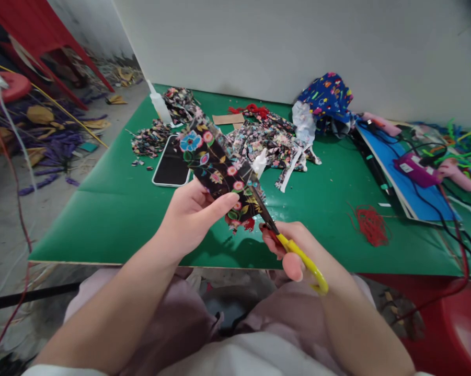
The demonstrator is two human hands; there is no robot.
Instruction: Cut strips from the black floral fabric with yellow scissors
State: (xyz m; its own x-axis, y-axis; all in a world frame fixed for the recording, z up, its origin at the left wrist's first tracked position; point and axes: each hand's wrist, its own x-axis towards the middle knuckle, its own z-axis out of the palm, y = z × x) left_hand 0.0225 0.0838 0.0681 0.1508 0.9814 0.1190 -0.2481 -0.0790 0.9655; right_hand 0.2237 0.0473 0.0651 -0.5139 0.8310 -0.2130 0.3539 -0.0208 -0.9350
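My left hand (196, 211) grips a black floral fabric strip (215, 164), thumb on top, held above the table. In my right hand (294, 245) is a pair of scissors (306, 261) with yellow handles and dark blades. The blades lie along the right edge of the strip, near my left thumb; whether they are parted I cannot tell. Under the strip's lower end some red threads (248, 224) show. Just behind the strip are a white-edged phone (168, 167) and a small white nozzle bottle (260, 163), both partly covered.
Floral fabric scraps (274, 141) are heaped on the green table (102, 219). Another white bottle (160, 107) stands at the back left. Rightward lie a red thread tangle (371, 225), a blue folder (388, 172), a purple box (417, 169) with cables, and a bunched blue cloth (327, 102) near the wall.
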